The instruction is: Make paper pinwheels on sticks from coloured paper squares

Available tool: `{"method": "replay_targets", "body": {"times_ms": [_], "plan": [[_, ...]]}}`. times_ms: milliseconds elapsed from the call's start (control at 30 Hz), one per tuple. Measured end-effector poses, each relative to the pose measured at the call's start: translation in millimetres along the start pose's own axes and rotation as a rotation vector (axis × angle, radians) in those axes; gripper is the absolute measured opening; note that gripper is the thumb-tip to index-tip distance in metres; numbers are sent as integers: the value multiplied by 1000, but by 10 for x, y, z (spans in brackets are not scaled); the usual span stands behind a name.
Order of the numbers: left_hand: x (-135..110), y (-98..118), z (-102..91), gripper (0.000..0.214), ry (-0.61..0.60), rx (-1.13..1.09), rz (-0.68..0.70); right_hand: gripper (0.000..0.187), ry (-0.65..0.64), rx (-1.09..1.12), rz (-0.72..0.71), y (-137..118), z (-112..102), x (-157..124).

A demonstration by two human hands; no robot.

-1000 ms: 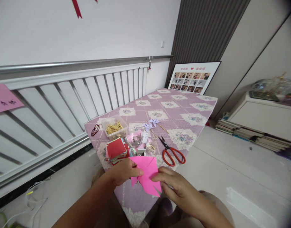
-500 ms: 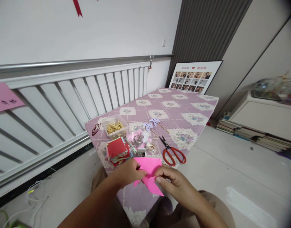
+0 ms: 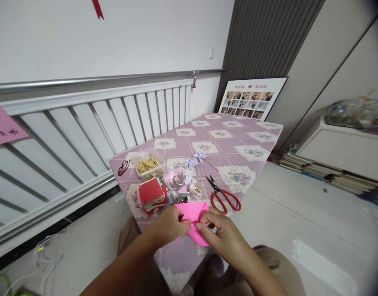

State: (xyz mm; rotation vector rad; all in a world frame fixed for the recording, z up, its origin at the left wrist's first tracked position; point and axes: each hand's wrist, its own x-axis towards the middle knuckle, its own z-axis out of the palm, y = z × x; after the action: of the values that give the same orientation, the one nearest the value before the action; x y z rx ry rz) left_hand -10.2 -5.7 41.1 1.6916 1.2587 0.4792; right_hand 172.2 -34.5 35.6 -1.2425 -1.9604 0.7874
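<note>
Paper (image 3: 192,211), bright pink and partly folded, sits between my left hand (image 3: 172,224) and my right hand (image 3: 220,230), held above the near corner of the table (image 3: 168,257); the left grips its left side between thumb and fingers, and the right pinches it near the middle, so my thumbs almost meet across it. Just beyond, small things crowd the lilac floral cloth (image 3: 221,135): a stack of coloured squares (image 3: 151,190) topped with red at the left, a clear tub (image 3: 160,168) of golden sticks (image 3: 148,165) behind it, two lilac pinwheels (image 3: 192,163) farther back, and red-handled scissors (image 3: 218,190) to the right, blades pointing away from me. A white radiator (image 3: 135,119) runs along the wall (image 3: 130,41) on my left, and a photo board (image 3: 249,98) leans at the far end. The table's near corner narrows to a point below my hands, between my knees (image 3: 273,263); the scissors' handles lie at its right edge. Past that edge, pale floor (image 3: 295,213) spreads toward a white cabinet (image 3: 346,152) and piled books (image 3: 327,176), while the table's far left side comes close to the radiator.
</note>
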Motion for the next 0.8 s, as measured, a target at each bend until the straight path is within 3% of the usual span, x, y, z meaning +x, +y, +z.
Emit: {"method": "replay_targets", "body": {"times_ms": [533,800], "plan": [[0,-13,19,19,48,19,-49,22,71,-30,-16,30,69,51],[-6,-31,20,19,45,-86,-44,23,87,-50,-9,38,96,78]]}}
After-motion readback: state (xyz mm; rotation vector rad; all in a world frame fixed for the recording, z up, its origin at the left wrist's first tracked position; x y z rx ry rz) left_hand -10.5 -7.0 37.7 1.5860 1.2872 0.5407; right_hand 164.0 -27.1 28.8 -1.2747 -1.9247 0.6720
